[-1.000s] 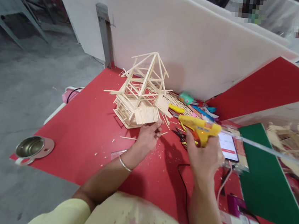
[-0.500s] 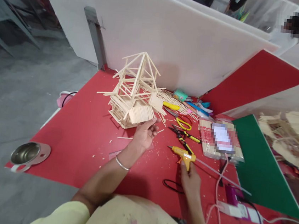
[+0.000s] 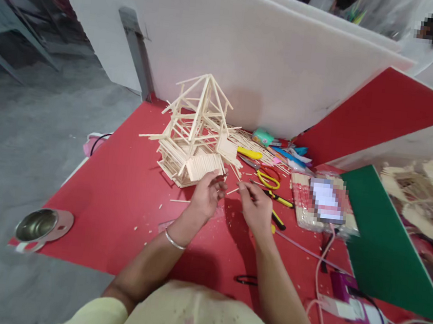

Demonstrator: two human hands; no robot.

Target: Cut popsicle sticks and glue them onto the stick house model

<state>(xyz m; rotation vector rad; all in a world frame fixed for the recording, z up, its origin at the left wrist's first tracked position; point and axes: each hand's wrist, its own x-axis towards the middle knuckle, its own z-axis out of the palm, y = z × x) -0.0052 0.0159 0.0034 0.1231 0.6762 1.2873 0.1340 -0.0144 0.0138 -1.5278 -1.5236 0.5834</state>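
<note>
A small house model of thin wooden sticks [image 3: 200, 129] stands on the red table. My left hand [image 3: 205, 197], with a bangle at the wrist, is at the lower edge of its slatted roof panel [image 3: 203, 167]. Its fingers are curled together, and what they hold, if anything, is too small to make out. To the right, my right hand [image 3: 256, 207] has thumb and forefinger pinched; what sits between them does not show. Behind that hand the yellow glue gun [image 3: 273, 229] is mostly hidden, its long glue stick [image 3: 296, 246] trailing right.
Yellow-handled scissors [image 3: 267, 180] and cutters [image 3: 282, 200] lie right of the model. Loose sticks [image 3: 238, 132] spread behind it. A phone [image 3: 327, 200] rests on packed sticks. A metal mug [image 3: 39, 226] stands at the left corner. A white board [image 3: 282, 50] rises behind.
My right hand has let go of the glue gun and moved up and left, close to my left hand. The left hand has barely shifted by the roof panel.
</note>
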